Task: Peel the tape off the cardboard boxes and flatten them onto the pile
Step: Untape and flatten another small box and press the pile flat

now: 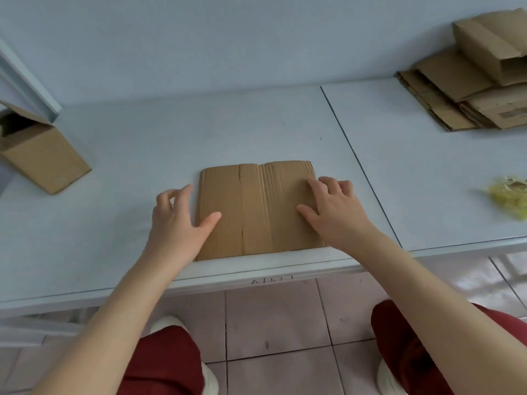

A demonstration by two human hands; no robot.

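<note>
Hands (176, 215) (333, 209) on flat corrugated cardboard (256, 209), smooth white table (142, 138)

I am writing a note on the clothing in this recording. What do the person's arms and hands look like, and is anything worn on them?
Both the left hand and the right hand are bare: no gloves, rings, watch or bracelet show. The forearms are uncovered too; no sleeve reaches into view.

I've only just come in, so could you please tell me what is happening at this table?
A person presses a flattened box on the table, left hand at its left edge, right hand on its right part. The pile lies at the far right, a wad of tape nearer; an open box waits at left.
</note>
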